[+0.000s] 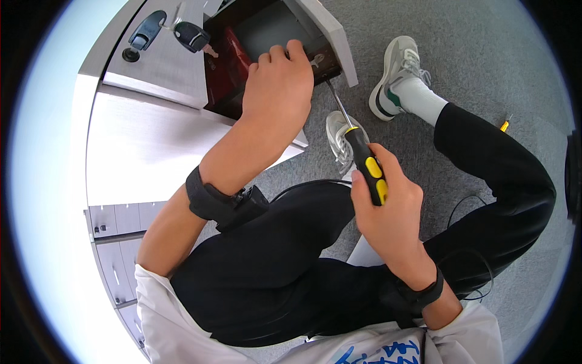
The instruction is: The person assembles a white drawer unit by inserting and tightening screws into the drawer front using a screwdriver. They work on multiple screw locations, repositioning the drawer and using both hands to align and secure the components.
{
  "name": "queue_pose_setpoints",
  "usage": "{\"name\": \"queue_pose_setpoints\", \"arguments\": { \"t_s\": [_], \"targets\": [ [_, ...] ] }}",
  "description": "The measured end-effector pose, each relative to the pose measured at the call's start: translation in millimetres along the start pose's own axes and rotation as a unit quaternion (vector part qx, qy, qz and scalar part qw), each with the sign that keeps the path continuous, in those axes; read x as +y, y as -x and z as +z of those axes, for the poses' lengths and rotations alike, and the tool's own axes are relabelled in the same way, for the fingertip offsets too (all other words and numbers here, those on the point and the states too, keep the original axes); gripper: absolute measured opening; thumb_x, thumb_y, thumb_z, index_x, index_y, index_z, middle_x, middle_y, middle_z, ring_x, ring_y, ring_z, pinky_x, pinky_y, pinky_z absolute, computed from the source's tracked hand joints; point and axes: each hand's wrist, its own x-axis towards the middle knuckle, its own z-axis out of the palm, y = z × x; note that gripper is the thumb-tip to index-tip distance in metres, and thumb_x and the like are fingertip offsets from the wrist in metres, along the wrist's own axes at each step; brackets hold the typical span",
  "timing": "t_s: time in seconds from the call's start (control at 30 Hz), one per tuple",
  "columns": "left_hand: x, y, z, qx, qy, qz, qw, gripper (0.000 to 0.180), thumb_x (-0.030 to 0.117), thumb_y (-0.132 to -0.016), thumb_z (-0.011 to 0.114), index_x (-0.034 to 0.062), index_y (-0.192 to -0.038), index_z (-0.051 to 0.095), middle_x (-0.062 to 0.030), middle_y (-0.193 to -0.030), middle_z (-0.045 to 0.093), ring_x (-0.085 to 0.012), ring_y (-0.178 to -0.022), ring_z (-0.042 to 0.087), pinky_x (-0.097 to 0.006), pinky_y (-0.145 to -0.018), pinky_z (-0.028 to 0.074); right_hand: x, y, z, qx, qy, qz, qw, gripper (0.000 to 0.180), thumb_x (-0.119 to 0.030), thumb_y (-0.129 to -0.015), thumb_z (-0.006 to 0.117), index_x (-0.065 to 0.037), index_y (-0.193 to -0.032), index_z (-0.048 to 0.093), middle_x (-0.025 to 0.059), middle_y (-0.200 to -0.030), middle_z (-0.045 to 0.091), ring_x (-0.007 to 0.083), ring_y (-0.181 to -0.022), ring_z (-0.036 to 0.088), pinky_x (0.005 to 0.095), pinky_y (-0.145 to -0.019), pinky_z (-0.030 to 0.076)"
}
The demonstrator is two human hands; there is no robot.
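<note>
The fingers (pixel 371 159) of the right hand (pixel 388 212) wrap tightly around the black and yellow handle of a screwdriver (pixel 362 159), thumb lying along its near side. The thin metal shaft runs up and to the left from the handle, and its tip meets the lower right corner of an open cabinet compartment (pixel 267 36), beside a small metal fitting (pixel 317 59) on the dark inner edge. The fingers (pixel 282 51) of the left hand (pixel 276 91) curl over that same edge, gripping it just left of the fitting, knuckles turned toward the camera. A black strap (pixel 209 200) circles the left wrist and another black band (pixel 424 294) sits on the right wrist.

Inside the compartment something red (pixel 227 51) shows at the left, with a grey back panel behind. The pale grey door (pixel 330 30) stands swung open to the right of the left hand. Further left, on the cabinet front, a dark key fob (pixel 193 35) hangs from a lock, with a black handle (pixel 145 30) just beyond it.

The person sits on grey carpet (pixel 485 54), legs in black trousers, white and grey sneakers (pixel 397 73) at the far right. A small yellow object (pixel 504 125) lies on the carpet well off to the right.
</note>
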Motion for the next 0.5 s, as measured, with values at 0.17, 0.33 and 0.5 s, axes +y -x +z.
{"name": "queue_pose_setpoints", "arguments": {
  "t_s": [0.17,0.33,0.5],
  "targets": [
    [0.9,-0.6,0.3,-0.012,-0.001,-0.012,1.0,0.047,0.012,-0.082,0.077,-0.0057,-0.117,0.051,-0.0241,-0.103,0.064,-0.0392,-0.098,0.066,-0.044,-0.083,0.055,-4.7,-16.9,-26.8,-0.086,-0.481,0.366,0.792,0.044,-0.032,-0.106,0.044,0.006,-0.122,0.059,0.013,-0.075,0.066,0.0076,-0.039,0.047,0.0194,-0.037,0.032],
    [1.4,-2.0,-0.4,-0.005,0.006,-0.012,1.0,0.046,0.013,-0.083,0.076,-0.0052,-0.117,0.051,-0.0234,-0.104,0.064,-0.0389,-0.098,0.066,-0.044,-0.083,0.054,-2.2,-14.0,-13.8,-0.148,-0.35,0.346,0.858,0.033,-0.028,-0.105,0.047,0.003,-0.114,0.056,0.0058,-0.072,0.06,0.0094,-0.041,0.048,0.0246,-0.041,0.037],
    [2.7,-0.2,0.5,-0.013,0.016,-0.018,1.0,0.047,0.013,-0.083,0.076,-0.0049,-0.118,0.05,-0.0219,-0.105,0.064,-0.0386,-0.098,0.065,-0.044,-0.084,0.054,1.9,-2.5,-5.7,-0.104,-0.132,0.212,0.963,0.043,-0.015,-0.093,0.066,0.005,-0.128,0.05,0.0102,-0.084,0.058,0.0199,-0.069,0.061,0.0298,-0.057,0.047]
  ]
}}
